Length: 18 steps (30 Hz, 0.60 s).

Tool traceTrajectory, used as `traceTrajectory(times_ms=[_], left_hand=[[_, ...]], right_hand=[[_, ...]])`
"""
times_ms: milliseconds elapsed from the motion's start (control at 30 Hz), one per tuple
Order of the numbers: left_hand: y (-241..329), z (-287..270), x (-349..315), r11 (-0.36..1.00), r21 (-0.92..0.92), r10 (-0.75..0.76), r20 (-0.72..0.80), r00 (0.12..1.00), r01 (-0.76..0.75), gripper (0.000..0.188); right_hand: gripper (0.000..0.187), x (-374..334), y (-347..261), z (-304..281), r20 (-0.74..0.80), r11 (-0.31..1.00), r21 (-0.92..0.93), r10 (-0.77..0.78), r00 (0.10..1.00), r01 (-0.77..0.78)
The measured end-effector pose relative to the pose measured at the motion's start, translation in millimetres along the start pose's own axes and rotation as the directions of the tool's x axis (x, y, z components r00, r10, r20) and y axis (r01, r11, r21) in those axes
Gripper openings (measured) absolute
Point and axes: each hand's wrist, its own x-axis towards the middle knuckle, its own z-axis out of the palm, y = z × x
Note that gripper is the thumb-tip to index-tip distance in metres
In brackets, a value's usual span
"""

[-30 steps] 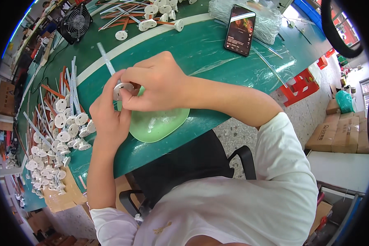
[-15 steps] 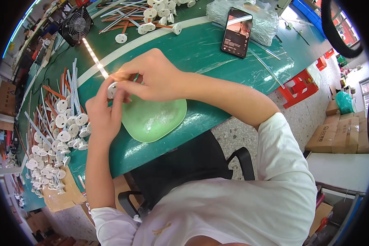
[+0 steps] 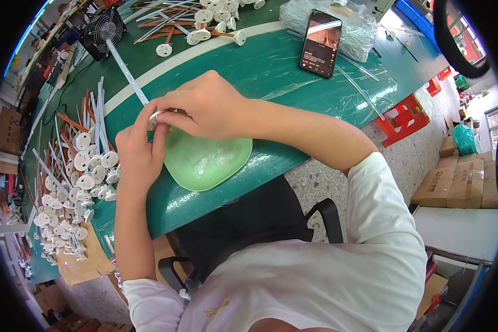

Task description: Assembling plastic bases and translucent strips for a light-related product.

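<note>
"What do you have at the fingers [image 3: 177, 98]?"

"From my remote seat, I see both hands grasping: the left hand [image 3: 135, 146] and right hand [image 3: 213, 108] pinch a white disc [image 3: 154, 120] between them, above the desk [image 3: 249, 77]. A pale, unlit strip [image 3: 128, 77] runs out from there, its tip overlapping the black fan [image 3: 103, 33] in my view (whether they touch, I can't tell)."

"How far along is it?"

"I'd call this piece unfinished, since it's not yet laid down. Disc and strip seem paired already, though the fingers hide the join from me."

"And around it?"

"A green dish [image 3: 207, 166] sits just beside the hands. Left of them I see a heap of disc-ended strips [image 3: 83, 182], with more disc-ended pieces [image 3: 202, 17] at the far side. Those look assembled; whether they're finished or waiting, I can't tell. A phone [image 3: 321, 44] leans farther right."
</note>
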Motion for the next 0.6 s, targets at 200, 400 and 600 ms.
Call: traceTrajectory(times_ms=[200, 400, 600], left_hand=[[1, -4, -1, 0.995, 0.057, 0.075, 0.102, 0.992, -0.081, 0.045], [4, -2, 0, 0.994, 0.007, 0.104, 0.083, 0.991, -0.105, 0.048], [13, -7, 9, 0.994, 0.087, -0.072, -0.01, 0.997, 0.072, 0.03]], right_hand=[[0.016, -2, -3, -1, -0.03, 0.97, -0.178, -0.175, 0.984, 0.167], [0.021, -1, -5, -5, -0.029, 0.955, -0.205, -0.226, 0.974, 0.216], [0.03, 7, -2, -16, 0.089, 0.964, -0.263, 0.06, 0.994, -0.034]])
